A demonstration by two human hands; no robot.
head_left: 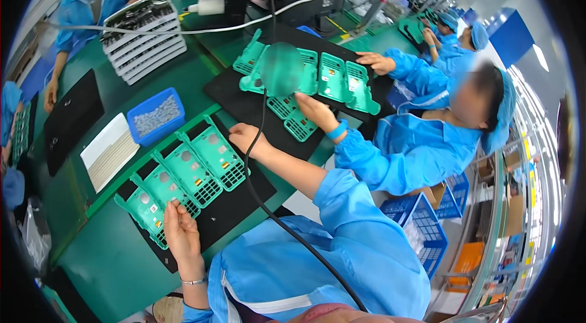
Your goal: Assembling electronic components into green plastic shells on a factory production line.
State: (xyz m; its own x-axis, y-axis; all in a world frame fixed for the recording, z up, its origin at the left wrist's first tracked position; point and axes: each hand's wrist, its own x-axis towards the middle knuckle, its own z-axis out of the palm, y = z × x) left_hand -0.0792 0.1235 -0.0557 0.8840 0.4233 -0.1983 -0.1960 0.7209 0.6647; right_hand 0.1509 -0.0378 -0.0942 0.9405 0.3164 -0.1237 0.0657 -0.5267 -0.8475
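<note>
Several green plastic housings (196, 170) with grilles at one end lie in a row on a black mat (221, 219). My left hand (183, 239) is raised over the near left housing (146, 208). Its thumb and fingertips are pinched together, and whatever is between them is too small to make out. My right hand (249, 140) is beside the upper end of the rightmost housing (217, 152). Its fingers are curled closed, hiding anything in them. Round grey discs and small coloured marks show inside the housings.
Beyond the row are a blue bin (155, 116) of small grey parts and a white tray (110, 151) with pale strips. A black cable (264, 206) crosses above my right arm. At right, a co-worker (415, 146) handles more green housings (332, 79). Stacked white trays (145, 36) stand farther off.
</note>
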